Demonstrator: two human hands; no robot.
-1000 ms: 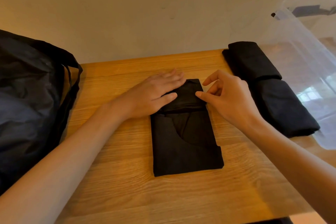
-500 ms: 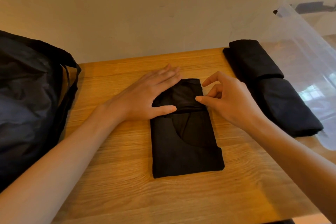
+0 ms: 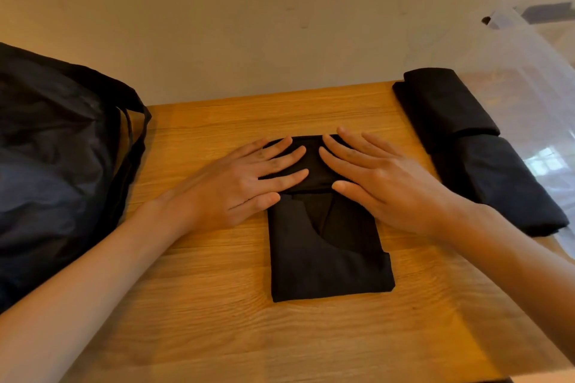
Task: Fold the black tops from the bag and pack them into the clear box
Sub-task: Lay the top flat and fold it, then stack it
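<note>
On the top's (image 3: 326, 258) far fold, the fingers (image 3: 280, 162) of both hands lie straight and spread, pressing flat, with the left hand (image 3: 236, 183) and right hand (image 3: 382, 183) side by side. Half a second ago the right hand pinched that fold's edge; it has let go, so the fold is judged set. The top lies mid-tabletop (image 3: 217, 336), not yet packed. Two folded tops (image 3: 485, 165) lie beside the box (image 3: 535, 78); the bag (image 3: 56, 165) stands left.

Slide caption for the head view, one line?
Left hand and right hand press on a black top on the table; bag at left, folded tops by clear box at right.
</note>
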